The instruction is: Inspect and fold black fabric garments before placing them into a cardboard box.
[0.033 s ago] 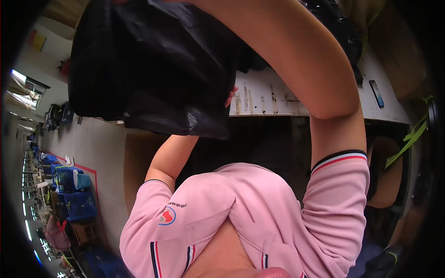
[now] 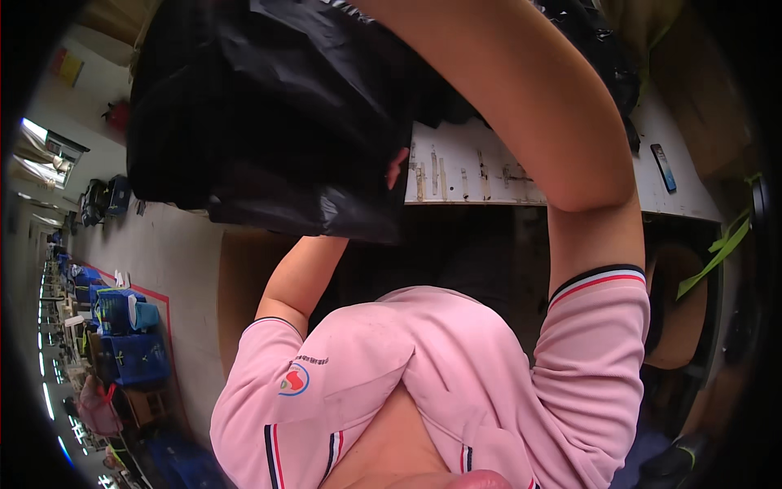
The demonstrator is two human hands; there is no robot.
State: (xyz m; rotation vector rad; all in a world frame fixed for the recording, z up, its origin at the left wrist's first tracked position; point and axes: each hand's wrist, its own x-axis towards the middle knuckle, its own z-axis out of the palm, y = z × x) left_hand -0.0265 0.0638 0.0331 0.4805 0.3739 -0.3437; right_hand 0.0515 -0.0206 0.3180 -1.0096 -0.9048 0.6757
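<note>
A large black plastic bag (image 2: 269,122) fills the upper left and hangs in front of the white table's edge. My left forearm passes behind it, and the fingertips of my left hand (image 2: 397,167) curl round the bag's right side; the rest of that hand is hidden. My right arm reaches up across the bag's upper right, and its hand lies beyond the top of the picture.
On the white table (image 2: 513,191), strips of worn tape mark the front edge, and a phone-like slim object (image 2: 664,168) lies at the right. More black plastic (image 2: 599,49) sits at the back. Blue crates (image 2: 138,359) stand along the left.
The bag's right side and the left fingertips have shifted slightly left. The bag's left edge has moved a little right, and my right forearm has moved slightly.
</note>
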